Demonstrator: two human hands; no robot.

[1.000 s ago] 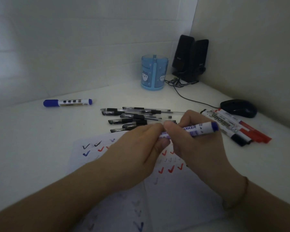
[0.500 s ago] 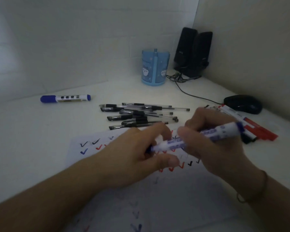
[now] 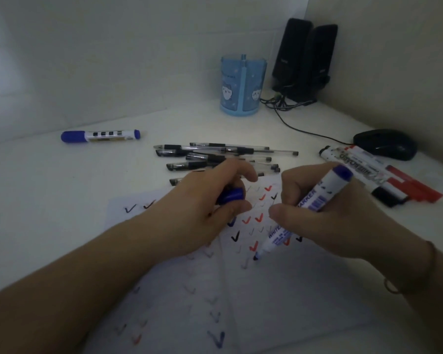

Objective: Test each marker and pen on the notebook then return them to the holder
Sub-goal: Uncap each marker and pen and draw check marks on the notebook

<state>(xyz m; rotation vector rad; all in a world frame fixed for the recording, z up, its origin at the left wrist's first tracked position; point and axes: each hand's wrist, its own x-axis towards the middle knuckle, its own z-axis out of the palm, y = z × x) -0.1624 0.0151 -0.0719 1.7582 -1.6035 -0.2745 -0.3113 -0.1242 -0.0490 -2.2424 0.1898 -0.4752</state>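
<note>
At frame centre the right hand pinches a blue whiteboard marker — tip touching the notebook — while the left hand curls round its blue cap.

white notebook with red, black and blue ticks; pale blue holder, seemingly cartoon-printed.

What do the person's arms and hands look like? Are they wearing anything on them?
Both arms are bare, with no sleeves showing and no gloves. The left hand has no rings or watch that can be seen. The right hand also shows no rings, but a thin dark bracelet loops around its wrist, with a small ring-shaped loop hanging from it. Nothing else is worn.
</note>
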